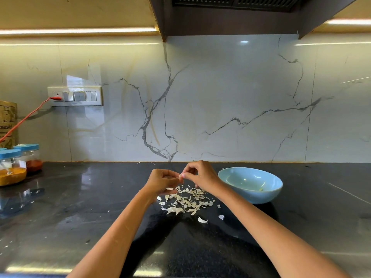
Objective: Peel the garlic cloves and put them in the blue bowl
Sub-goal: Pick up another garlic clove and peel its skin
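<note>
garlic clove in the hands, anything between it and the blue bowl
Nothing visible. Both hands, left hand and right hand, pinch the garlic clove above the peel scraps. The blue bowl sits just right of the right hand, its top open.

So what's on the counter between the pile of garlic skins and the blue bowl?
In the head view, almost nothing: only the right hand and its wrist cross above the dark counter between the skins and the bowl. A few stray flakes lie nearer the camera.

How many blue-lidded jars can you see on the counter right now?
2 for sure: one with yellow powder at the left edge, one with red powder just behind it. A sliver of blue lid at the frame edge may be a third.
</note>
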